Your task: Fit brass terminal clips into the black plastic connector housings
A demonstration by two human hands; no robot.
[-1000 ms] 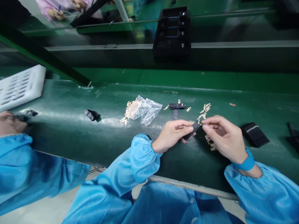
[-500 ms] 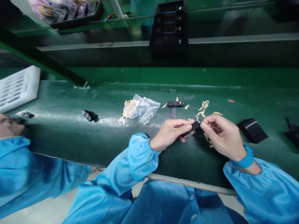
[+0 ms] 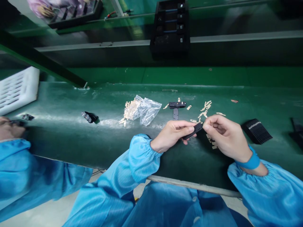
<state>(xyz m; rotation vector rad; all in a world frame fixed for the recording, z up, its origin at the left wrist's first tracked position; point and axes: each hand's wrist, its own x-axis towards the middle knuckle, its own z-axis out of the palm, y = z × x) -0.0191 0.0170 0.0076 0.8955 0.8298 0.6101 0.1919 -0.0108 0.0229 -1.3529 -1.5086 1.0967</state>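
My left hand (image 3: 171, 134) grips a small flat black plastic part (image 3: 194, 130) between thumb and fingers. At the far end of this part, the thumb and forefinger of my right hand (image 3: 223, 135) are pinched together; whatever they hold is too small to make out. Beyond the hands lie loose cream-coloured flat pieces (image 3: 206, 106), some of them partly behind my right hand. Several more black parts (image 3: 177, 105) are piled just past my left hand. A clear plastic bag (image 3: 149, 110) rests on the green table with a heap of cream pieces (image 3: 131, 109) at its mouth.
To the right stands a neat row of black parts (image 3: 257, 131). A black clump (image 3: 90, 117) lies left of the bag. At far left are a co-worker's hand (image 3: 10, 129) and a white slotted crate (image 3: 19, 88). A black tray (image 3: 170, 37) sits on the raised shelf behind.
Both hands stay almost in place, the left still on the black part. My right wrist has shifted slightly to the right. The whole view has moved a little.
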